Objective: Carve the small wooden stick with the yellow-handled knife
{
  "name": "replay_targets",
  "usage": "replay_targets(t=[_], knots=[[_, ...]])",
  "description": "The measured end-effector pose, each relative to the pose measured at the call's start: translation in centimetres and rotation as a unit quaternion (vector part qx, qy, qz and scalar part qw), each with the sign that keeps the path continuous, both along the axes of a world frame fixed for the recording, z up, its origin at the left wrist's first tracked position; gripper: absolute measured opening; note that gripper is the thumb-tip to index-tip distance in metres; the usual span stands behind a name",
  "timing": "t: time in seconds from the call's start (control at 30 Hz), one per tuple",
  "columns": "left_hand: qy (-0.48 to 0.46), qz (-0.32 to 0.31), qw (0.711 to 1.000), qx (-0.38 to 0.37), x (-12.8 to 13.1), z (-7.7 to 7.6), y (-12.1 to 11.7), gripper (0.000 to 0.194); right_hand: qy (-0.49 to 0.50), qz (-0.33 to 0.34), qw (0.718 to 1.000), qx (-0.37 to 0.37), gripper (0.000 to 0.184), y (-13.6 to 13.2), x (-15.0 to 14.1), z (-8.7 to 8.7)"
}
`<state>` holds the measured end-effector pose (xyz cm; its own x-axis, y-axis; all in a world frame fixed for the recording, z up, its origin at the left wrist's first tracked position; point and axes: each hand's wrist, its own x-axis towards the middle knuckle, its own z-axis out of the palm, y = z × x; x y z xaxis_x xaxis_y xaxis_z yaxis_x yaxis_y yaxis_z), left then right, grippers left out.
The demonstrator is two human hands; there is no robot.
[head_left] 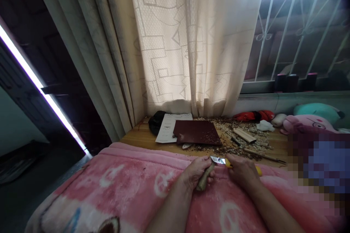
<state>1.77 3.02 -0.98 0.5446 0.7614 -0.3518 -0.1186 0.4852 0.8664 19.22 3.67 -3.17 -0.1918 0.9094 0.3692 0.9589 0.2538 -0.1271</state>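
My left hand (197,172) is closed around a short greenish-brown piece of wood (202,183), its thicker end pointing down toward me. In my right hand (243,171) is a yellow-handled utility knife (228,162), gripped by the handle, whose end sticks out behind the fist. The knife's shiny blade (217,160) lies at the upper end of the wood, by my left thumb; whether it cuts in cannot be seen. Both hands are above a pink patterned blanket (131,178).
Wood shavings (229,127) cover much of the wooden table (144,139). On it lie a dark red board (197,132), white paper (166,127), a black bag (156,123), a pale wood block (244,135) and a thin stick (262,155). Plush toys (308,122) sit at right.
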Motion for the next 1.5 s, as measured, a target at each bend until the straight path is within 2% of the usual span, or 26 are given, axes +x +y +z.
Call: replay_targets(t=[0.23,0.37,0.57,0.73,0.9,1.1,1.33,1.5], knots=[[0.008,-0.016,0.999,0.042,-0.1,-0.4,0.3,0.023,-0.017,-0.002,1.0,-0.022,0.014,0.0,0.0,-0.1],[-0.001,-0.018,1.0,0.017,-0.2,0.0,0.1,0.022,-0.017,-0.005,0.999,-0.028,0.012,0.2,0.1,0.0],[-0.037,-0.063,0.997,-0.03,-0.6,0.9,-0.3,0.023,-0.01,-0.079,0.995,-0.065,0.01,0.6,0.9,0.3],[-0.049,-0.063,0.996,-0.026,-0.7,0.5,-0.2,0.022,0.004,-0.093,0.995,-0.033,0.009,0.5,0.8,0.3],[-0.057,-0.032,0.997,0.035,-0.6,-0.4,0.2,0.029,0.024,-0.117,0.992,-0.027,0.007,0.5,0.7,0.5],[-0.03,0.037,0.992,0.115,0.0,-0.6,0.4,0.033,0.048,-0.135,0.99,-0.02,0.007,0.7,0.9,0.6],[-0.031,0.085,0.991,0.094,0.3,-1.2,0.7,0.039,0.065,-0.139,0.988,0.006,0.009,0.7,0.8,0.6],[-0.056,0.09,0.992,0.071,0.4,-1.4,0.9,0.034,0.067,-0.129,0.989,0.021,0.011,0.7,0.7,0.2]])
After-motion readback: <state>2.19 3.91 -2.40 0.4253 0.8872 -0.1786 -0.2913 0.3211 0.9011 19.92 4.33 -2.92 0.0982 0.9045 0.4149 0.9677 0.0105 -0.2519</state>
